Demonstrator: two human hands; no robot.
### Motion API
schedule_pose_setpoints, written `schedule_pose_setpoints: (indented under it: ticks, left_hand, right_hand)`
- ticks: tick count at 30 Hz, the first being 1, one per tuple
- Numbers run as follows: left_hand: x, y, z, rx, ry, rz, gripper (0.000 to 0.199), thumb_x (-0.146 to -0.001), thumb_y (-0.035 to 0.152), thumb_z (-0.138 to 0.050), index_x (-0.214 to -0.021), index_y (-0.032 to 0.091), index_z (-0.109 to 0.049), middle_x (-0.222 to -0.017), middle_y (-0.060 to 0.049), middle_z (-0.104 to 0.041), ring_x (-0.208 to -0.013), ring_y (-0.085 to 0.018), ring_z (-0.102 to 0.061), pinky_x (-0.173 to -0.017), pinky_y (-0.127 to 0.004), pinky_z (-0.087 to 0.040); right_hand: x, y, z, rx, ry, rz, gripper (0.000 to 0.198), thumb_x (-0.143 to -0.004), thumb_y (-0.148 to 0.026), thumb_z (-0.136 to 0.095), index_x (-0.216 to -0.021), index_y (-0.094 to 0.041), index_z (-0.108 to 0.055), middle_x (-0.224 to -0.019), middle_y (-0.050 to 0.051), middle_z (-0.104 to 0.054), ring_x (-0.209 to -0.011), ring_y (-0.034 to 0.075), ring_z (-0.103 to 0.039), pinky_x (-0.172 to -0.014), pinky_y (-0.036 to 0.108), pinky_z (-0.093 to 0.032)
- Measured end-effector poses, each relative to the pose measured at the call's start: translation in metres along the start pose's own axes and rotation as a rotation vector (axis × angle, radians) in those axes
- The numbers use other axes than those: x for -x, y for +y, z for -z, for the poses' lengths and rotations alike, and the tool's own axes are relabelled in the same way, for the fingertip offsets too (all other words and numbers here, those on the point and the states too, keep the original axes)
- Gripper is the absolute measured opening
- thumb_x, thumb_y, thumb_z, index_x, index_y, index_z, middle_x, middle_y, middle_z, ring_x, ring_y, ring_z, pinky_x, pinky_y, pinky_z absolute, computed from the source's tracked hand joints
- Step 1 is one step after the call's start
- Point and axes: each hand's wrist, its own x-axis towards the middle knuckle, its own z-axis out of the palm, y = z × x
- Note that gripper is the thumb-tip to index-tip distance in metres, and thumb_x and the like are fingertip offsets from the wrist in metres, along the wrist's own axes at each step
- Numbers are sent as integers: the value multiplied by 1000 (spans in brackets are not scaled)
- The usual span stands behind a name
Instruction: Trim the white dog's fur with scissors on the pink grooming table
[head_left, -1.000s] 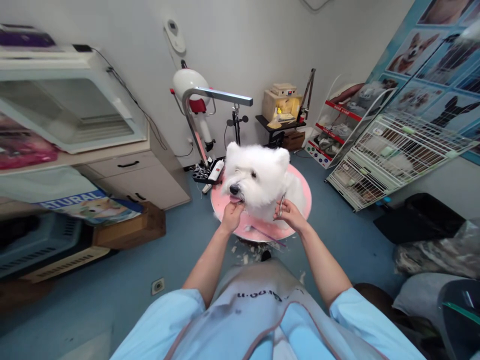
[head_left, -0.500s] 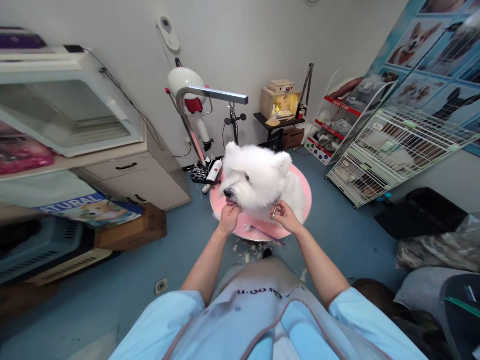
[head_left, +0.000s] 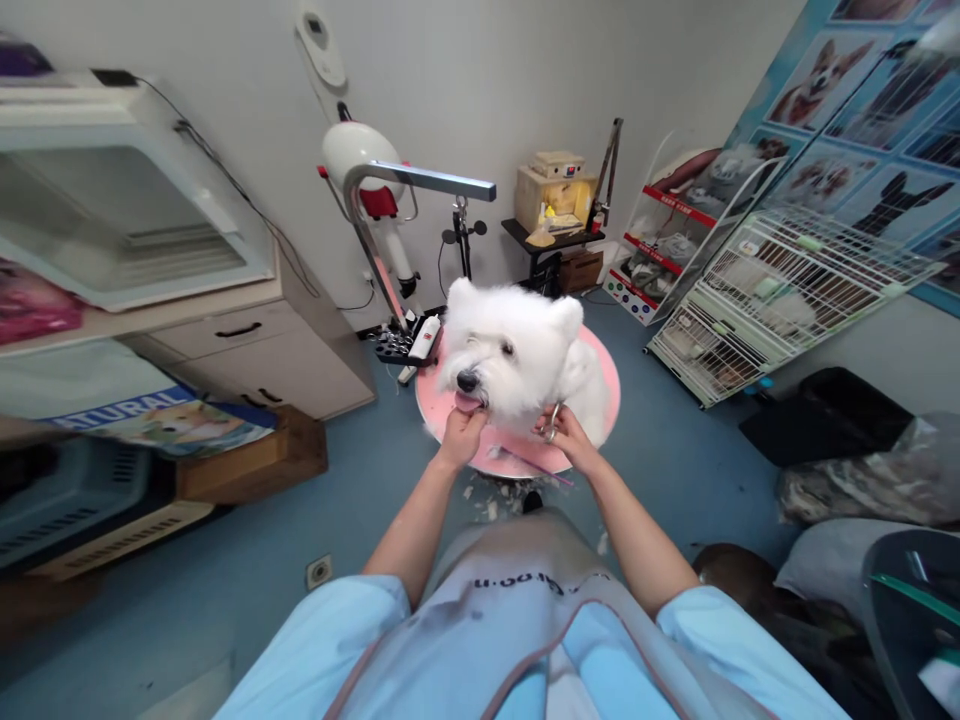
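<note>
Pinching the white dog [head_left: 510, 335] under its chin w/ L hand [head_left: 460, 438]; R hand [head_left: 568, 441] grips scissors [head_left: 553, 417] nr its neck; dog's on pink bench [head_left: 433, 412]; prob. soft, heavy, wriggly; best held gently by chin.

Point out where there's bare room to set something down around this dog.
Bare: the pink table's left edge, between the tool tray and left hand; a thin strip at its right, beside the dog; the blue floor between table and cages. Crowded: the tray of tools, and the table's front, holding a purple rod and fur.
</note>
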Motion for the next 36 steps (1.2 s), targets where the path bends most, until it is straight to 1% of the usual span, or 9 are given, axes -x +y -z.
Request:
schedule_pose_setpoints:
  ticks: [4,8,12,15,18,22,27,32,36]
  left_hand:
    - [-1,-4,1,0,28,-9,26,-64,40,-61,-57,16,-56,-56,0,-50,-60,-11,-43,-59,-24,-40]
    - [-1,-8,2,-1,23,-18,26,-65,40,-62,-57,16,-56,-57,0,-51,-60,-11,-44,-58,-23,-40]
    - [-2,-7,2,0,50,-16,27,-65,40,-62,-55,16,-53,-53,2,-46,-55,-10,-40,-55,-23,-36]
    - [-3,-6,2,13,59,-5,27,-64,40,-61,-54,16,-52,-53,2,-45,-56,-10,-40,-55,-23,-36]
    - [-3,-4,3,25,68,5,27,-63,41,-62,-57,16,-54,-56,1,-49,-59,-10,-42,-58,-23,-38]
    - [-4,-3,3,19,97,21,27,-61,41,-62,-56,16,-54,-56,1,-48,-59,-10,-41,-57,-23,-38]
    - [-4,-3,5,4,98,41,27,-61,41,-62,-53,17,-51,-54,1,-47,-58,-11,-41,-56,-24,-36]
    - [-6,-7,5,10,105,35,26,-61,41,-62,-56,16,-55,-58,1,-50,-61,-11,-43,-59,-24,-38]
    - [-6,-9,6,-8,106,24,27,-63,40,-63,-55,17,-53,-56,1,-48,-60,-11,-41,-57,-24,-37]
  right_hand:
    - [-3,-1,-2,0,-5,-19,51,-65,-38,-84,-99,-26,-48,-79,-5,-59,-71,15,-63,-79,37,-56]
    - [-5,0,-3,-57,-9,-24,50,-66,-37,-83,-103,-25,-51,-88,-2,-64,-81,17,-66,-81,36,-55]
    - [-5,0,-2,-92,-53,-71,52,-61,-29,-86,-101,-24,-52,-79,-5,-63,-71,14,-65,-76,34,-55]
    - [-5,-5,5,-180,-43,-111,52,-64,-32,-85,-104,-25,-52,-79,-4,-65,-71,15,-66,-74,34,-56]
    - [-8,-14,16,-225,-130,-163,51,-67,-33,-83,-109,-24,-55,-88,0,-68,-77,16,-69,-77,34,-56]
    - [-12,-23,31,-237,-203,-177,55,-64,-24,-86,-109,-24,-55,-80,-5,-66,-67,14,-68,-70,31,-56]
    - [-19,-31,40,-338,-257,-204,51,-69,-41,-82,-110,-23,-57,-89,1,-70,-79,18,-72,-76,35,-57]
    - [-29,-35,42,-257,-296,-218,53,-67,-22,-83,-112,-24,-56,-80,-6,-65,-64,12,-67,-69,29,-56]
    - [-37,-40,45,-308,-299,-222,48,-72,-34,-79,-112,-23,-56,-87,0,-69,-75,17,-71,-75,35,-57]
